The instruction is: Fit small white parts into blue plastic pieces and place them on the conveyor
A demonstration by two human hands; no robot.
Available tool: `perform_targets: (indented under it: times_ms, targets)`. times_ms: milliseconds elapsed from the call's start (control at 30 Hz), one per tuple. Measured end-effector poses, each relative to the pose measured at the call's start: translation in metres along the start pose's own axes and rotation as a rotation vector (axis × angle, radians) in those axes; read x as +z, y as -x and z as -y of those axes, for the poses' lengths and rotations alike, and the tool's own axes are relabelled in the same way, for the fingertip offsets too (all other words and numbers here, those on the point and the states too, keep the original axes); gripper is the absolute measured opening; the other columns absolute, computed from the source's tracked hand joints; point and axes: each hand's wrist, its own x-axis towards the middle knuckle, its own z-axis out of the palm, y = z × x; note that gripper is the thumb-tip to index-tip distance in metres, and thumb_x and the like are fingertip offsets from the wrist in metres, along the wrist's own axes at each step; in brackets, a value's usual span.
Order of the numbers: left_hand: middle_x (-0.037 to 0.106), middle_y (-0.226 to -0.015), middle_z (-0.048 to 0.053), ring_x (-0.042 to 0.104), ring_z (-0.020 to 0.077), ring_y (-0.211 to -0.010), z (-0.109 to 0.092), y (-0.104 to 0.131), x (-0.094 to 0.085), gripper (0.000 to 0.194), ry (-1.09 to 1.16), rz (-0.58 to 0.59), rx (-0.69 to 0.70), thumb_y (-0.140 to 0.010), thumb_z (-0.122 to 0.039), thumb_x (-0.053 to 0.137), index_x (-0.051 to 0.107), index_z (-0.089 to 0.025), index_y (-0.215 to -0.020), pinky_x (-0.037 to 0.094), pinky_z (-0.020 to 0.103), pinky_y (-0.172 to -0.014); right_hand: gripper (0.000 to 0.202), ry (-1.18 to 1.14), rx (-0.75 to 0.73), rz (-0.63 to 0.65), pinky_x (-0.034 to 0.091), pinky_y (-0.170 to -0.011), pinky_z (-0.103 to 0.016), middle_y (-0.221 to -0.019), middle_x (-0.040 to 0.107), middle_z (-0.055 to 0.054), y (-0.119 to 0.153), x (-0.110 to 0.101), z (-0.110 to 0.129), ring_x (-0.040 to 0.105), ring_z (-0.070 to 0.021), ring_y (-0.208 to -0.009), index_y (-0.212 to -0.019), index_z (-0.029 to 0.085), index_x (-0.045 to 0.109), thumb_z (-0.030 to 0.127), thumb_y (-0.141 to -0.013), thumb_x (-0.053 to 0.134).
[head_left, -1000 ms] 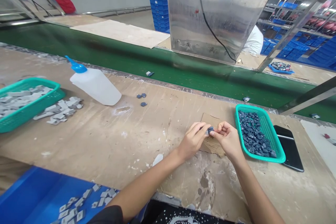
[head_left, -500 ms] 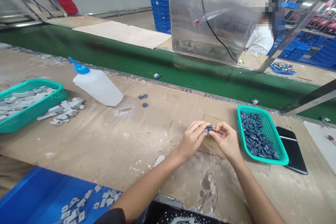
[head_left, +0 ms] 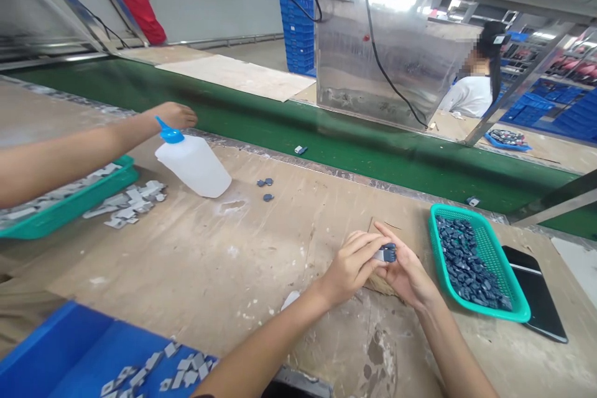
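My left hand (head_left: 351,266) pinches a small grey plastic piece with a dark blue end (head_left: 388,254) between fingers and thumb. Close against its blue end is my right hand (head_left: 409,275), palm turned toward the piece and fingers stretched out. Whether the right palm presses on it I cannot tell. Beneath both hands lies a scrap of cardboard (head_left: 380,283) on the brown-covered bench (head_left: 261,249). To the right, a green basket (head_left: 489,310) holds many small dark blue parts (head_left: 469,261).
A co-worker's arm (head_left: 93,143) reaches over the left green basket (head_left: 37,229) of grey pieces. A white squeeze bottle (head_left: 198,168) stands nearby. Grey parts lie in a blue bin (head_left: 69,348). A green conveyor belt (head_left: 242,118) runs behind. A black device (head_left: 541,298) lies at right.
My right fingers have let go of the blue end and straightened beside it. My left hand keeps the piece. A co-worker's arm has come in from the left, and the camera view has shifted.
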Motion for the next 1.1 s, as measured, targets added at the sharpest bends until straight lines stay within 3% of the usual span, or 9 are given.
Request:
perform_targets:
  times_ms: [267,433,500,600,700,767,800,933,1100]
  targets:
    - [0.057,-0.104,0.009,0.053,0.0163,-0.095,0.001,0.002,0.002,0.029,-0.019,0.026,0.031,-0.088,-0.015,0.040,0.050,-0.018,-0.115,0.044,0.030,-0.084,0.064,-0.048,-0.145,-0.080,0.044,-0.067,-0.024,-0.077,0.056,0.002,0.010,0.007,-0.009,0.054,-0.0151,-0.071,-0.118,0.032,0.038,0.040,-0.067,0.076]
    - [0.055,-0.105,0.009,0.053,0.0173,-0.098,0.001,0.005,0.008,0.028,0.016,0.064,-0.105,-0.087,-0.018,0.040,0.049,-0.019,-0.114,0.046,0.031,-0.086,0.088,0.235,-0.185,-0.121,0.048,-0.071,-0.033,-0.085,0.060,-0.002,0.013,0.004,-0.001,0.059,-0.0206,-0.077,-0.137,0.029,0.007,0.046,-0.074,0.065]
    - [0.051,-0.108,0.009,0.052,0.0176,-0.100,0.008,0.005,0.006,0.026,-0.009,0.053,-0.191,-0.086,-0.021,0.043,0.051,-0.020,-0.111,0.045,0.031,-0.087,0.080,0.559,-0.324,-0.227,0.047,-0.079,-0.038,-0.098,0.059,-0.007,0.017,-0.013,0.013,0.058,-0.0227,-0.087,-0.139,0.026,0.006,0.041,-0.080,0.059]
    - [0.047,-0.107,0.007,0.050,0.0177,-0.101,0.032,-0.004,-0.002,0.025,-0.109,-0.014,-0.300,-0.084,-0.024,0.047,0.056,-0.022,-0.107,0.043,0.033,-0.091,0.056,1.198,-0.511,-0.441,0.037,-0.092,-0.045,-0.118,0.050,-0.011,0.032,-0.066,0.039,0.048,-0.0273,-0.105,-0.137,0.021,0.026,0.031,-0.085,0.046]
    - [0.044,-0.106,0.007,0.050,0.0164,-0.100,0.069,-0.028,-0.007,0.028,-0.152,-0.081,-0.393,-0.082,-0.021,0.049,0.055,-0.022,-0.109,0.047,0.030,-0.086,0.044,1.677,-0.410,-0.525,0.036,-0.090,-0.053,-0.108,0.054,-0.022,0.046,-0.135,0.051,0.047,-0.0362,-0.103,-0.114,0.003,0.055,0.022,-0.079,0.036]
    - [0.042,-0.107,0.008,0.050,0.0158,-0.099,0.098,-0.053,-0.005,0.031,-0.223,-0.100,-0.481,-0.080,-0.013,0.049,0.054,-0.019,-0.110,0.049,0.029,-0.082,0.044,1.815,-0.270,-0.591,0.043,-0.080,-0.052,-0.097,0.058,-0.024,0.049,-0.173,0.048,0.054,-0.0371,-0.090,-0.102,-0.001,0.061,0.019,-0.076,0.033]
    - [0.042,-0.106,0.008,0.050,0.0160,-0.098,0.112,-0.066,-0.003,0.032,-0.261,-0.100,-0.508,-0.078,-0.010,0.049,0.054,-0.018,-0.109,0.049,0.029,-0.081,0.044,1.855,-0.277,-0.583,0.044,-0.078,-0.051,-0.093,0.059,-0.022,0.049,-0.186,0.045,0.055,-0.0360,-0.087,-0.100,0.001,0.063,0.018,-0.075,0.032]
    - [0.042,-0.105,0.010,0.051,0.0178,-0.099,0.160,-0.113,0.007,0.030,-0.369,-0.081,-0.538,-0.076,-0.008,0.053,0.056,-0.014,-0.106,0.046,0.030,-0.087,0.042,1.909,-0.395,-0.566,0.047,-0.071,-0.047,-0.088,0.062,-0.017,0.049,-0.205,0.035,0.058,-0.0328,-0.080,-0.096,0.008,0.066,0.021,-0.077,0.030]
    - [0.034,-0.121,0.013,0.049,0.0209,-0.104,0.184,-0.136,0.011,0.036,-0.453,-0.039,-0.548,-0.080,-0.020,0.054,0.052,-0.013,-0.115,0.037,0.034,-0.096,0.043,1.856,-0.409,-0.596,0.048,-0.069,-0.044,-0.087,0.064,-0.015,0.050,-0.202,0.034,0.059,-0.0308,-0.079,-0.101,0.008,0.061,0.020,-0.078,0.027]
